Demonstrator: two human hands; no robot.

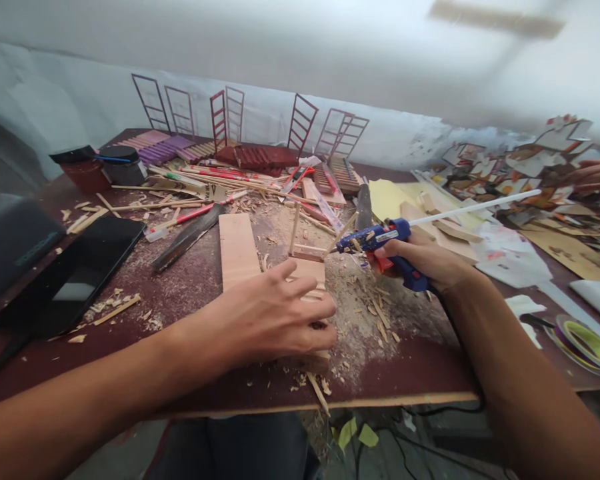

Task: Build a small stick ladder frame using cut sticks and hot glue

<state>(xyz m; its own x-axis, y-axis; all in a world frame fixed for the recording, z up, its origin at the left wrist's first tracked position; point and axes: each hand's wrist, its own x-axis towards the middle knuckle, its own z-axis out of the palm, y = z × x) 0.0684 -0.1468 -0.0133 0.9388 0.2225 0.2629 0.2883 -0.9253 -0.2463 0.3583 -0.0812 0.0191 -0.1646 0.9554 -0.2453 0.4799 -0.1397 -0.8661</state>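
My right hand (420, 257) is closed round a blue hot glue gun (375, 237), a finger at its red trigger. A long white glue stick (480, 205) juts from the back of the gun. The nozzle points left, at the corner of a small frame of thin wooden sticks (307, 249). That frame stands at the far end of a small ridged wooden piece (313, 270). Curled over this piece, my left hand (280, 313) grips it, hiding much of it. A flat pale wooden board (239, 247) lies just beyond the left hand.
A knife-like dark blade (190, 237) and a black phone (75, 273) lie to the left. Small ladder-like frames (303, 123), paint jars (83, 170) and loose sticks fill the back. Spooled ribbon (587, 340) sits right. Another person's hand (597, 177) shows far right.
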